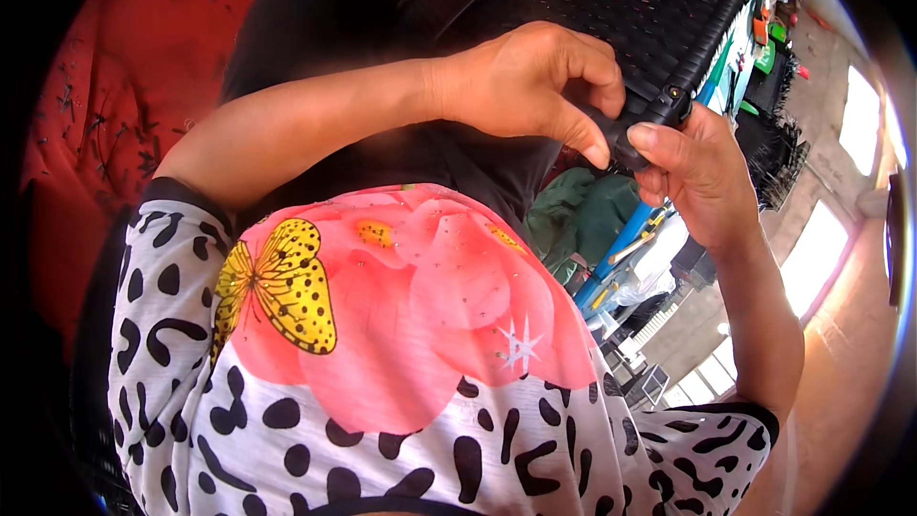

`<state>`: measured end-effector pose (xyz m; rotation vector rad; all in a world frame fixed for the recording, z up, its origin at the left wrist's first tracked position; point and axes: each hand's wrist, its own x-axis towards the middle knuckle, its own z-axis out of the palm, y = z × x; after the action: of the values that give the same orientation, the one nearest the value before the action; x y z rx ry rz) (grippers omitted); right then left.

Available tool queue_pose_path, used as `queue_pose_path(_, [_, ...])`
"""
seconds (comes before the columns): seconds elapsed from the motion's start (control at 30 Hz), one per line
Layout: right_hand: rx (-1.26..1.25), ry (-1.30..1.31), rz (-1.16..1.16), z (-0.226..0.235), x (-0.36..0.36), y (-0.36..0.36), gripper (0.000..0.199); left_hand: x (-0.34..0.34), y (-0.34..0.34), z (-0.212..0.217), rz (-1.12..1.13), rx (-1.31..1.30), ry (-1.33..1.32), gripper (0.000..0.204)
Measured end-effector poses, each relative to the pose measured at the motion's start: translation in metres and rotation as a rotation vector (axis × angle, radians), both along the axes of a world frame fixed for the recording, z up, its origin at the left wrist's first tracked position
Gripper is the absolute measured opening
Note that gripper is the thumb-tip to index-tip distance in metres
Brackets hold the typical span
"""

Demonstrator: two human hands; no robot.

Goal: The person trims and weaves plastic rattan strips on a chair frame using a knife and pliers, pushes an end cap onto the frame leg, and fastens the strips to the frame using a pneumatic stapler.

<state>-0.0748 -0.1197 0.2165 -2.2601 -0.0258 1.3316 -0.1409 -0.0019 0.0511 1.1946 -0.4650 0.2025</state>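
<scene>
Both hands are raised close together in front of my body, towards the right. My left hand (525, 86) has its thumb and curled fingers closed on one side of a dark black part (621, 140). From the other side my right hand (702, 167) grips the same part, its thumb pressed on top and its fingers bent underneath. A small brassy round spot shows at the part's upper end. Much of it is hidden by my fingers, and I cannot make out its exact kind.
Beyond my hands lies a black woven, perforated surface (611, 14) with a thick rim. Dark green cloth (597, 215) lies below them, beside a long blue edge (621, 247). Mixed small items crowd the right side, near bright windows (817, 253). Red patterned fabric (115, 86) covers the left.
</scene>
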Motion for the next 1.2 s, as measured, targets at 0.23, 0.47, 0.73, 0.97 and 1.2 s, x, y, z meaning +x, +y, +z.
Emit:
queue_pose_path(0.23, [-0.042, -0.028, -0.056, -0.001, -0.007, 0.009, 0.018, -0.002, 0.001, -0.009, -0.125, -0.122, -0.016, 0.022])
queue_pose_path(0.47, [-0.072, -0.066, -0.055, -0.002, -0.014, 0.010, 0.017, 0.001, 0.003, -0.010, -0.184, -0.157, -0.025, 0.018])
queue_pose_path(0.73, [-0.038, -0.132, -0.132, -0.008, -0.025, 0.013, 0.014, 0.007, 0.000, -0.008, -0.306, -0.201, 0.165, 0.016])
queue_pose_path(0.97, [0.165, -0.146, -0.222, -0.018, -0.027, 0.005, 0.018, 0.017, -0.001, -0.007, -0.300, -0.120, 0.172, 0.018])
queue_pose_path(1.2, [0.313, -0.095, -0.257, -0.026, -0.016, -0.016, 0.036, -0.009, -0.014, 0.005, 0.240, 0.009, 0.012, 0.034])
